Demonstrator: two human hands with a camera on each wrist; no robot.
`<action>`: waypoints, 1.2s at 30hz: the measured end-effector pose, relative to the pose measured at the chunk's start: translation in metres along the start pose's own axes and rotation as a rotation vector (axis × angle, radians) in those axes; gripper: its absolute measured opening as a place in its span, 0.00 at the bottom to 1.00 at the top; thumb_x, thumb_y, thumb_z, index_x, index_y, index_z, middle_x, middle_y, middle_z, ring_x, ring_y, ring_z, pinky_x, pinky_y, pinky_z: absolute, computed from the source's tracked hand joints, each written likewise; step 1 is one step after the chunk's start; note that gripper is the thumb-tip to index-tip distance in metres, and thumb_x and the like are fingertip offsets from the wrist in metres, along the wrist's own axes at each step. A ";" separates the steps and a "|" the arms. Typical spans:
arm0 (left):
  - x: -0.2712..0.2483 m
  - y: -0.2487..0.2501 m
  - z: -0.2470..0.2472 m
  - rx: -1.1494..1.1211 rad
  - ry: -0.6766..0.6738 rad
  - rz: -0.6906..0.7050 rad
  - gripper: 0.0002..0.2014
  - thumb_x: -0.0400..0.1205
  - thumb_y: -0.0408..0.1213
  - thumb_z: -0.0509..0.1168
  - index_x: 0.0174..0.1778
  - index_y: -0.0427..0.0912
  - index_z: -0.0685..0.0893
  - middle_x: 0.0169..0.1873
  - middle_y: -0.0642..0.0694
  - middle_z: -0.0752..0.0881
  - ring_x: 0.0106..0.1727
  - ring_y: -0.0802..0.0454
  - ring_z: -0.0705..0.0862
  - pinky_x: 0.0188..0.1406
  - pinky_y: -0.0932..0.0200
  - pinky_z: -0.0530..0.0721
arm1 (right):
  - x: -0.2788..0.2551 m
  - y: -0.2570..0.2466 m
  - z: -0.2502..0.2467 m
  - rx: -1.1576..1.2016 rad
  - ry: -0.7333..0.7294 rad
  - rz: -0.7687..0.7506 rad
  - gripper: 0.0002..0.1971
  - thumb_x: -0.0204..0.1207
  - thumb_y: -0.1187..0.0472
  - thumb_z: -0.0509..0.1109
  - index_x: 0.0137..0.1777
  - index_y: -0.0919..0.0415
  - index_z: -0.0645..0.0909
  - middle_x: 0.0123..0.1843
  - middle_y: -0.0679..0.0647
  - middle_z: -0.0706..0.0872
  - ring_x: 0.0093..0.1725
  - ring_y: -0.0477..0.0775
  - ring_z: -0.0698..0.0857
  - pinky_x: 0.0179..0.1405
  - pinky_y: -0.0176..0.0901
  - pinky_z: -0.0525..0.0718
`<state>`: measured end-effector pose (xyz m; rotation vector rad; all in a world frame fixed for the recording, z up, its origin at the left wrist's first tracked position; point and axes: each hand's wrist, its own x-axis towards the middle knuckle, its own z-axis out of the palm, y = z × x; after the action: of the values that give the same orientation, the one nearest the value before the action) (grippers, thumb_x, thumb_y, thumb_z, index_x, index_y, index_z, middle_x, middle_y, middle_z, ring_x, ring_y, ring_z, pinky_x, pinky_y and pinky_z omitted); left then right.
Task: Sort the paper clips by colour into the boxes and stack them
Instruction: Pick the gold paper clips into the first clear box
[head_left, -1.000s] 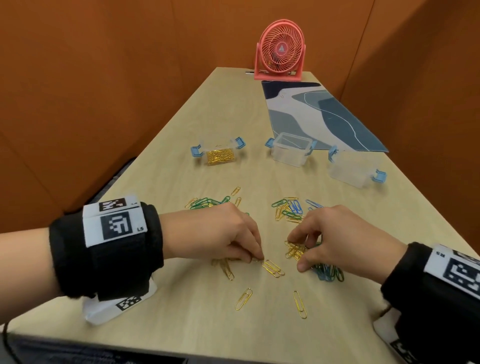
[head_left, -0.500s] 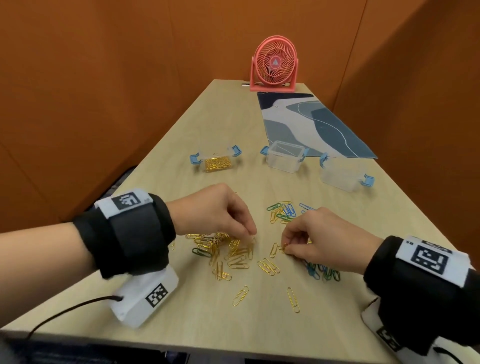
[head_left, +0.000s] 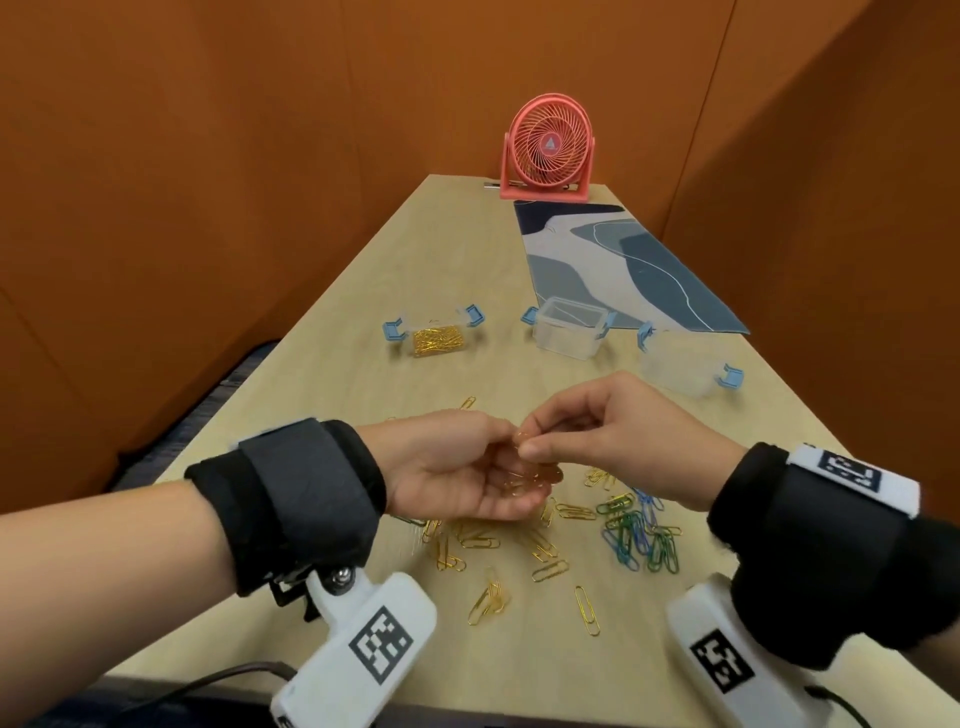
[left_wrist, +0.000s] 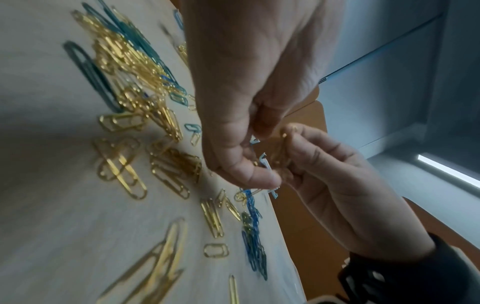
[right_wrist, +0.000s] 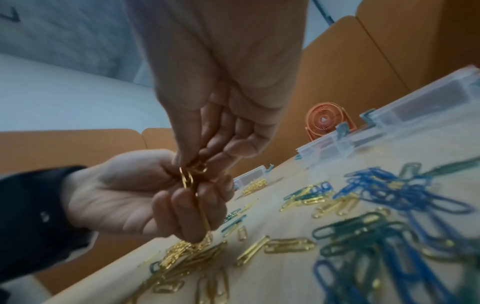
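Observation:
My left hand is raised a little above the table, palm up, its fingers curled round a small bunch of gold paper clips. My right hand meets it from the right and pinches gold clips between thumb and fingertips, right over the left fingers. Under the hands lie loose gold clips; a mixed blue and green pile lies to their right. Farther back stand three clear boxes with blue latches: the left box holds gold clips, while the middle box and the right box look empty.
A pink desk fan stands at the far end of the wooden table, with a blue patterned mat in front of it. Orange partition walls close in both sides. The table's near edge is just below my wrists.
Both hands have lifted off the table and come together. The left hand has turned palm up with gold clips in it, and the right hand has brought its pinched clips over to it.

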<state>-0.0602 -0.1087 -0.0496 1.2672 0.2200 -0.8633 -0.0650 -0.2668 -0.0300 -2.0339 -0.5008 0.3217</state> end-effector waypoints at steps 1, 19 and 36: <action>0.000 0.001 0.000 -0.008 -0.015 0.006 0.14 0.86 0.33 0.50 0.50 0.33 0.80 0.33 0.40 0.85 0.29 0.51 0.86 0.27 0.63 0.87 | 0.001 -0.001 0.002 -0.027 0.004 -0.023 0.05 0.69 0.66 0.76 0.45 0.63 0.88 0.35 0.53 0.90 0.32 0.40 0.86 0.36 0.25 0.82; -0.037 -0.030 -0.013 1.585 0.080 0.437 0.45 0.57 0.56 0.81 0.71 0.58 0.71 0.41 0.73 0.76 0.44 0.83 0.73 0.40 0.86 0.70 | -0.021 0.027 0.015 -0.640 -0.198 0.026 0.33 0.56 0.48 0.84 0.64 0.46 0.80 0.50 0.43 0.76 0.48 0.42 0.78 0.45 0.30 0.77; -0.009 -0.022 -0.026 1.525 0.271 0.515 0.29 0.65 0.57 0.76 0.63 0.57 0.84 0.40 0.60 0.84 0.44 0.64 0.80 0.39 0.80 0.70 | -0.006 0.024 0.021 -0.548 -0.142 0.086 0.12 0.62 0.61 0.82 0.46 0.54 0.88 0.31 0.41 0.84 0.35 0.38 0.84 0.41 0.28 0.82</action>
<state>-0.0730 -0.0819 -0.0687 2.6833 -0.6848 -0.2864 -0.0742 -0.2645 -0.0609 -2.5807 -0.6403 0.4160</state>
